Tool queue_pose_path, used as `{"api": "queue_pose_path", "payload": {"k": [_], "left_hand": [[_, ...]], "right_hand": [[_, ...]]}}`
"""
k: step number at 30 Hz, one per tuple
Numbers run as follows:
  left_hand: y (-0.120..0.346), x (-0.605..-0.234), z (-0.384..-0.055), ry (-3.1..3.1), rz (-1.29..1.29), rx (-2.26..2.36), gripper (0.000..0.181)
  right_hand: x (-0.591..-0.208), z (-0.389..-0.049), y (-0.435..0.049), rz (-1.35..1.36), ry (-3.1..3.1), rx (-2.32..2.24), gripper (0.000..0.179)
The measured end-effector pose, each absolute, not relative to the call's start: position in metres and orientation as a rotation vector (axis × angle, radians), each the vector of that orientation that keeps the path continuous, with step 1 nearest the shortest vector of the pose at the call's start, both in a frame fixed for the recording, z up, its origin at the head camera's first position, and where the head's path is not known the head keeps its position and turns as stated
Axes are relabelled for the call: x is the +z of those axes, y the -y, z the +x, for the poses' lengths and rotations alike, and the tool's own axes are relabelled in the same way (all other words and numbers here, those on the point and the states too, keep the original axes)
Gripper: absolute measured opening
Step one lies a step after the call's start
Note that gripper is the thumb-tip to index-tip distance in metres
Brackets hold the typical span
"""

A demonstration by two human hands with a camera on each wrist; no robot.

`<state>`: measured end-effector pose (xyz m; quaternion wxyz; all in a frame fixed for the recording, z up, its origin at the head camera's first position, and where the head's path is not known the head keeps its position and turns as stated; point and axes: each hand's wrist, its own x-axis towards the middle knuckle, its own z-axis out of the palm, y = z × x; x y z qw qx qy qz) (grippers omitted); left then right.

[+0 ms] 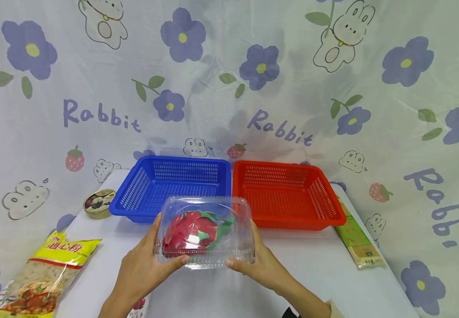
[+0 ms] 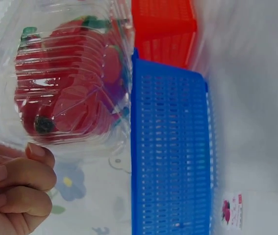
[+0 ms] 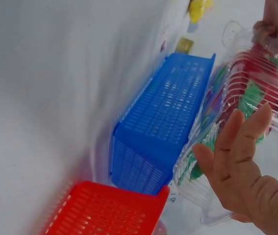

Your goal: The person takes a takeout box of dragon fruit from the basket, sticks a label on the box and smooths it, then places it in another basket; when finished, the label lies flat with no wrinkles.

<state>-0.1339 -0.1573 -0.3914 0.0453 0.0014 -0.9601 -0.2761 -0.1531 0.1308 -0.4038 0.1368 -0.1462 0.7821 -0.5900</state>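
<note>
A clear plastic clamshell box (image 1: 239, 240) with a red and green dragon fruit (image 1: 191, 229) inside is held up over the white table. My left hand (image 1: 144, 265) grips its left end, thumb on the near edge; in the left wrist view the fingers (image 2: 23, 178) curl at the box's end. On the opposite end, my right hand (image 1: 263, 265) holds on with the thumb along the near edge. Its fingers (image 3: 241, 147) lie against the underside in the right wrist view. The box is tilted, its top facing the head camera.
Behind the box stand a blue basket (image 1: 134, 213) and a red basket (image 1: 293, 222), side by side. At left are a round tin (image 1: 99, 204) and a yellow-topped food bag (image 1: 43, 278). A green packet (image 1: 358, 238) lies right; a white printed packet (image 1: 139, 308) is partly hidden under my left forearm.
</note>
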Motion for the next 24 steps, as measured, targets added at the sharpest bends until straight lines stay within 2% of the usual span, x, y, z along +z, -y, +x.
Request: {"api": "queue_pose_path", "payload": {"k": [11, 24], "left_hand": [[0.154, -0.397, -0.129, 3.016, 0.006, -0.829, 0.124], [0.159, -0.408, -0.132, 3.154, -0.078, -0.932, 0.125]], "right_hand": [[-0.411, -0.149, -0.136, -0.411, -2.254, -1.697, 0.106], [-0.425, -0.143, -0.141, -0.34, -2.303, -1.641, 0.114]]}}
